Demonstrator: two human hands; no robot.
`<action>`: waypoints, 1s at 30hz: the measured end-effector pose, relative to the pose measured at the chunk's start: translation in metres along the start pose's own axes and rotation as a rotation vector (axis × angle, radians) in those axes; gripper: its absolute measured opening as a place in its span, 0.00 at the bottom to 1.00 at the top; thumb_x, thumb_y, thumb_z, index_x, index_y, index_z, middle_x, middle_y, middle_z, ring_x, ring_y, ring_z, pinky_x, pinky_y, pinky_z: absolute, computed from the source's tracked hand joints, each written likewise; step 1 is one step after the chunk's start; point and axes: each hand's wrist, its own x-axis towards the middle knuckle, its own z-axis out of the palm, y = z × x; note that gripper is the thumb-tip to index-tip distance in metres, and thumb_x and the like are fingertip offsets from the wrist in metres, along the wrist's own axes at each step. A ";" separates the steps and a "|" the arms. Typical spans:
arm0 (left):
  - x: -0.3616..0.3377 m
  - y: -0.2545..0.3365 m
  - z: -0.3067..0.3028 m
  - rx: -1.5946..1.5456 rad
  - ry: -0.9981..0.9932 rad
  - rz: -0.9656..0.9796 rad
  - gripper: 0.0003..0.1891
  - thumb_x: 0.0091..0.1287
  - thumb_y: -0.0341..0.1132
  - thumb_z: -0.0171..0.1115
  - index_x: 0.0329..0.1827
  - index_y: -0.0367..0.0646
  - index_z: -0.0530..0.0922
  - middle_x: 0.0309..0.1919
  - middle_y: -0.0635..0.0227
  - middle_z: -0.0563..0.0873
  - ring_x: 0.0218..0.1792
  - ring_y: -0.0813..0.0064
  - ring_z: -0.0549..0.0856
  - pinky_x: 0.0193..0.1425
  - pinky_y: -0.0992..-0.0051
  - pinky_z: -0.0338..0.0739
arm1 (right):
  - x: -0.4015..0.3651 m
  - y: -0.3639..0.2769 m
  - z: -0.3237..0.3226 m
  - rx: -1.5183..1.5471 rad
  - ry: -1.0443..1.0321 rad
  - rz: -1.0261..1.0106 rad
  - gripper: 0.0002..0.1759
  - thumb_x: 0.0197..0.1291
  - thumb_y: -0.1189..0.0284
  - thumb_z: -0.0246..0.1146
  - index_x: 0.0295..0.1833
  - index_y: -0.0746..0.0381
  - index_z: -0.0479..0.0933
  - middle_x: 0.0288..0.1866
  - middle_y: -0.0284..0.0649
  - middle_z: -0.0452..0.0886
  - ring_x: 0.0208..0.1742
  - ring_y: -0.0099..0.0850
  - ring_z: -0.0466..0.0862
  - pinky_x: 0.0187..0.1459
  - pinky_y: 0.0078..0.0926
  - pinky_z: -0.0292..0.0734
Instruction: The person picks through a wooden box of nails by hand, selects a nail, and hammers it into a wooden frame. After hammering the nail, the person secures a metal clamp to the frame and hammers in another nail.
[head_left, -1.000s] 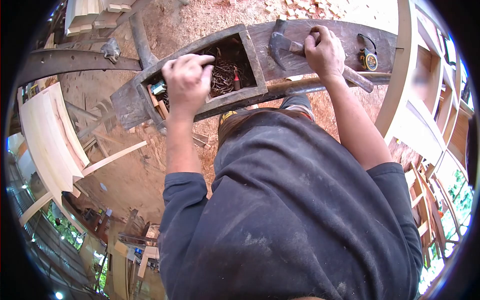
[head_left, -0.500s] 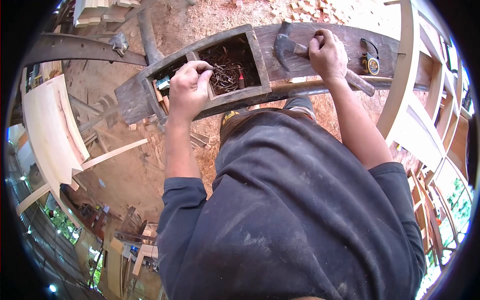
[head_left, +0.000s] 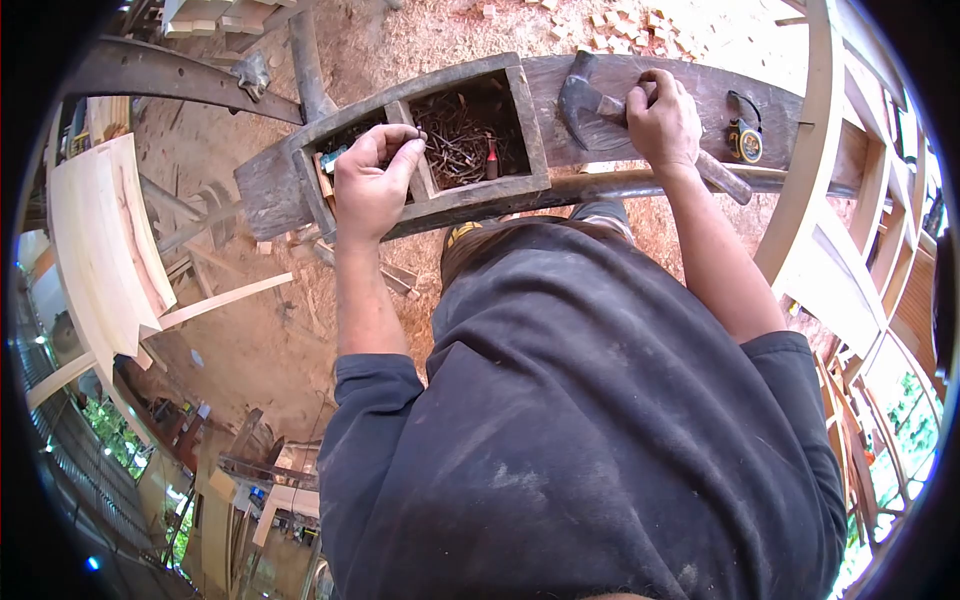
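My left hand [head_left: 375,180] is pinched over the divider of a wooden box [head_left: 465,200], with a small dark tip, perhaps a nail, at its fingertips. Rusty nails [head_left: 450,135] fill the right compartment, and a red-handled tool [head_left: 491,158] stands among them. The left compartment, partly covered by my hand, holds a light blue item [head_left: 330,163]. My right hand [head_left: 663,122] is closed round the handle of a claw hammer [head_left: 578,98], which lies across the dark plank.
A yellow and black tape measure [head_left: 744,140] lies on the plank [head_left: 780,105] at the right. Curved wooden framing [head_left: 818,130] rises beyond it. Pale boards [head_left: 105,240] stand at the left. Small wood offcuts [head_left: 640,35] litter the ground at the top.
My left hand has shifted slightly and its pinched fingertips have tilted upward, showing a small dark tip. My right hand stays on the hammer. The whole view has moved slightly.
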 end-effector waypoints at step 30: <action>0.041 0.029 0.059 0.902 -0.089 0.022 0.10 0.61 0.38 0.71 0.36 0.40 0.89 0.38 0.49 0.91 0.44 0.49 0.90 0.54 0.57 0.85 | -0.001 -0.002 -0.001 -0.013 -0.004 0.016 0.15 0.65 0.61 0.59 0.53 0.54 0.82 0.50 0.45 0.86 0.55 0.48 0.84 0.59 0.46 0.78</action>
